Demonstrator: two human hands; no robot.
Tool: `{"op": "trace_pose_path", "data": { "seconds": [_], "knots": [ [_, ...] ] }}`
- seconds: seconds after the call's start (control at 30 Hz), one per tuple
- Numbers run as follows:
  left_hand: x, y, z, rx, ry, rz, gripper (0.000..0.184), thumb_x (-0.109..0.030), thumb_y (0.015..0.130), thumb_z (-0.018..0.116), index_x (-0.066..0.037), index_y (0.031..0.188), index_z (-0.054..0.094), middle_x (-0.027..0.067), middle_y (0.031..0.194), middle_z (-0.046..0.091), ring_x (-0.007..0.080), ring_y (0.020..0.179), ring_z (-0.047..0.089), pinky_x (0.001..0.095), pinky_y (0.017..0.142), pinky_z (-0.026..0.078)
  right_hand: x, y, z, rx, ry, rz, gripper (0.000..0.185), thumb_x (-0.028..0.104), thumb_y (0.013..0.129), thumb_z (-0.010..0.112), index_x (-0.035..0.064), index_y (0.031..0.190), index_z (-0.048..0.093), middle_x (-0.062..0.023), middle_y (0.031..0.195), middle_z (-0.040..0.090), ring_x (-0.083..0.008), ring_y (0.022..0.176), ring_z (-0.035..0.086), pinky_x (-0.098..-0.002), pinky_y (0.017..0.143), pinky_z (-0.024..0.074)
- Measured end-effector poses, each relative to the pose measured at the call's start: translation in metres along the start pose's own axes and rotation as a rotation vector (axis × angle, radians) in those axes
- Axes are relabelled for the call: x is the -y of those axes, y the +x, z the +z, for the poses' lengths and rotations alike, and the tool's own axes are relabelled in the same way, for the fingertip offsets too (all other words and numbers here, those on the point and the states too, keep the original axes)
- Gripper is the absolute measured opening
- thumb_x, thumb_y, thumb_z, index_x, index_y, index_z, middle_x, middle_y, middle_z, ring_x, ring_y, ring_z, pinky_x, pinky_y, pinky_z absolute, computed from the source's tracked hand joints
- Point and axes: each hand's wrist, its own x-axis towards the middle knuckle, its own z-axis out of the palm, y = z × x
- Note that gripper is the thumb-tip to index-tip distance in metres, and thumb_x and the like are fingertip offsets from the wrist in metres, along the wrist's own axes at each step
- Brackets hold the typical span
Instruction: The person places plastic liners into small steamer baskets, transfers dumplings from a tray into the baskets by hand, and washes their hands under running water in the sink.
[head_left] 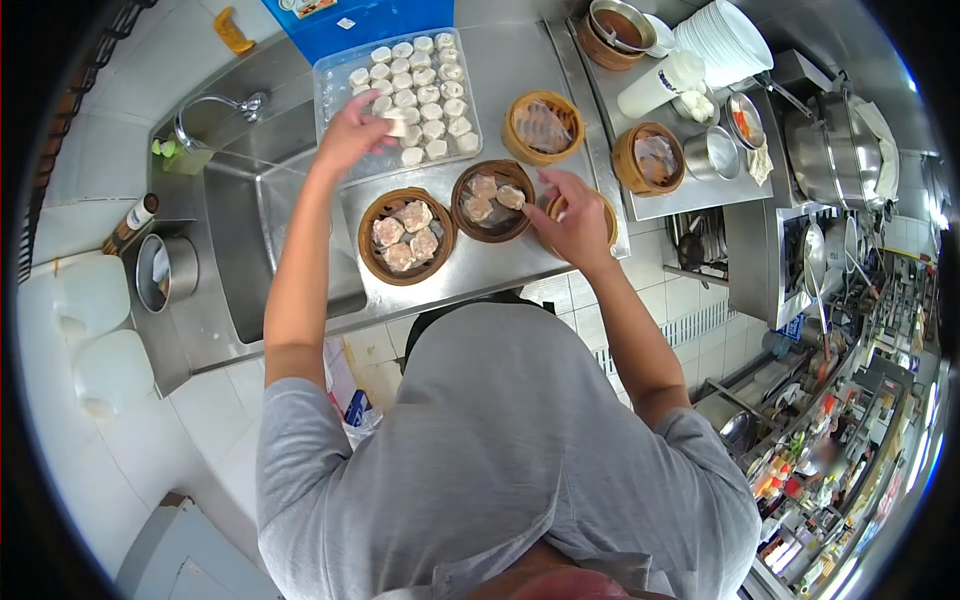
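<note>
My left hand (355, 138) is over the clear plastic tray (470, 110), pinching a pale dumpling (397, 128) between its fingers. Rows of similar white dumplings (432, 112) fill the tray. At the right rim of the middle bamboo steamer (487, 233), my right hand (577, 222) has thumb and forefinger apart, close to a dumpling (511, 197) inside; contact is unclear. Several dumplings sit in that steamer. Left of it, another bamboo steamer (372, 262) holds larger pinkish dumplings (398, 257). A third steamer (607, 215) is partly hidden under my right hand.
A bamboo steamer (543, 156) with a translucent liner stands behind. The sink (270, 260) and faucet (215, 100) lie left. On the right counter are another steamer (660, 185), stacked white plates (735, 45), a white bottle (660, 85) and a metal container (712, 155).
</note>
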Motion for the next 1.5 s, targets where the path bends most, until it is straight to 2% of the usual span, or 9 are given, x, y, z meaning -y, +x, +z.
{"op": "trace_pose_path", "data": {
  "seconds": [0.13, 0.33, 0.37, 0.57, 0.7, 0.87, 1.0, 1.2, 1.5],
  "knots": [
    [-0.059, -0.061, 0.084, 0.34, -0.042, 0.12, 0.078, -0.015, 0.093, 0.072, 0.003, 0.158, 0.032, 0.0103, 0.097, 0.076, 0.0138, 0.078, 0.071, 0.0286, 0.065, 0.056, 0.039, 0.024, 0.003, 0.035, 0.191, -0.179, 0.06, 0.003, 0.075, 0.087, 0.0036, 0.131, 0.065, -0.0154, 0.12, 0.07, -0.0268, 0.093, 0.07, -0.0362, 0.082, 0.0585],
    [-0.058, -0.095, 0.148, 0.281, -0.088, 0.166, 0.085, -0.021, 0.095, 0.073, 0.005, 0.159, 0.024, 0.0124, 0.094, 0.075, 0.0156, 0.08, 0.07, 0.0304, 0.071, 0.055, 0.014, 0.006, -0.003, 0.052, 0.186, -0.261, 0.056, -0.001, 0.076, 0.083, 0.0034, 0.13, 0.067, -0.0147, 0.124, 0.069, -0.019, 0.081, 0.069, -0.0307, 0.073, 0.0574],
    [-0.062, -0.109, 0.157, 0.132, 0.068, 0.274, 0.075, -0.022, 0.093, 0.074, 0.003, 0.154, 0.038, 0.018, 0.105, 0.075, 0.0231, 0.088, 0.073, 0.0348, 0.08, 0.057, 0.005, -0.001, -0.004, 0.045, 0.222, -0.208, 0.055, -0.002, 0.076, 0.083, 0.003, 0.129, 0.067, -0.0148, 0.123, 0.069, -0.0179, 0.079, 0.068, -0.0296, 0.071, 0.0569],
    [0.003, -0.146, 0.194, 0.198, 0.724, 0.513, 0.038, -0.033, 0.087, 0.076, -0.004, 0.112, 0.073, 0.0285, 0.14, 0.059, 0.0412, 0.116, 0.065, 0.0491, 0.101, 0.052, -0.046, -0.026, -0.015, 0.015, 0.086, -0.061, 0.053, 0.0, 0.073, 0.082, 0.0, 0.124, 0.067, -0.0155, 0.11, 0.07, -0.0192, 0.075, 0.068, -0.0306, 0.068, 0.0562],
    [0.02, -0.139, 0.212, 0.213, 0.788, 0.345, 0.039, -0.039, 0.086, 0.076, -0.004, 0.105, 0.075, 0.0278, 0.142, 0.057, 0.0425, 0.119, 0.063, 0.0499, 0.1, 0.052, -0.061, -0.026, -0.002, 0.05, 0.126, -0.042, 0.047, 0.001, 0.075, 0.083, 0.0007, 0.119, 0.066, -0.0102, 0.101, 0.07, -0.0147, 0.073, 0.067, -0.0292, 0.066, 0.0549],
    [0.009, -0.13, 0.213, 0.392, 0.789, 0.172, 0.041, -0.041, 0.085, 0.076, -0.003, 0.1, 0.074, 0.0211, 0.119, 0.071, 0.0377, 0.104, 0.07, 0.0497, 0.089, 0.055, -0.063, -0.011, 0.007, 0.165, -0.034, -0.208, 0.042, -0.001, 0.074, 0.077, 0.0036, 0.113, 0.064, -0.0141, 0.105, 0.068, -0.0296, 0.089, 0.07, -0.0376, 0.076, 0.0569],
    [0.013, -0.134, 0.216, 0.356, 0.791, 0.146, 0.045, -0.042, 0.087, 0.075, -0.004, 0.112, 0.073, 0.0167, 0.117, 0.072, 0.0363, 0.101, 0.071, 0.0485, 0.087, 0.056, -0.055, -0.005, 0.023, 0.214, -0.025, -0.324, 0.038, 0.002, 0.073, 0.073, 0.0055, 0.11, 0.064, -0.0136, 0.107, 0.066, -0.039, 0.096, 0.066, -0.0469, 0.08, 0.0555],
    [0.019, -0.143, 0.217, 0.306, 0.734, 0.218, 0.045, -0.039, 0.087, 0.076, -0.004, 0.116, 0.072, 0.0156, 0.114, 0.071, 0.035, 0.098, 0.071, 0.0476, 0.085, 0.056, -0.043, 0.019, 0.035, 0.341, -0.291, -0.563, 0.029, 0.006, 0.071, 0.076, 0.0071, 0.1, 0.072, -0.0106, 0.1, 0.063, -0.0338, 0.097, 0.064, -0.0433, 0.085, 0.0548],
    [0.012, -0.154, 0.204, 0.277, 0.717, 0.263, 0.041, -0.034, 0.089, 0.075, -0.006, 0.12, 0.073, 0.018, 0.133, 0.066, 0.0381, 0.108, 0.069, 0.0478, 0.091, 0.056, -0.035, 0.042, 0.034, 0.616, -0.401, -0.415, 0.027, 0.019, 0.075, 0.079, 0.0096, 0.1, 0.077, -0.0103, 0.107, 0.067, -0.0325, 0.105, 0.066, -0.0449, 0.088, 0.0561]
  ]
}}
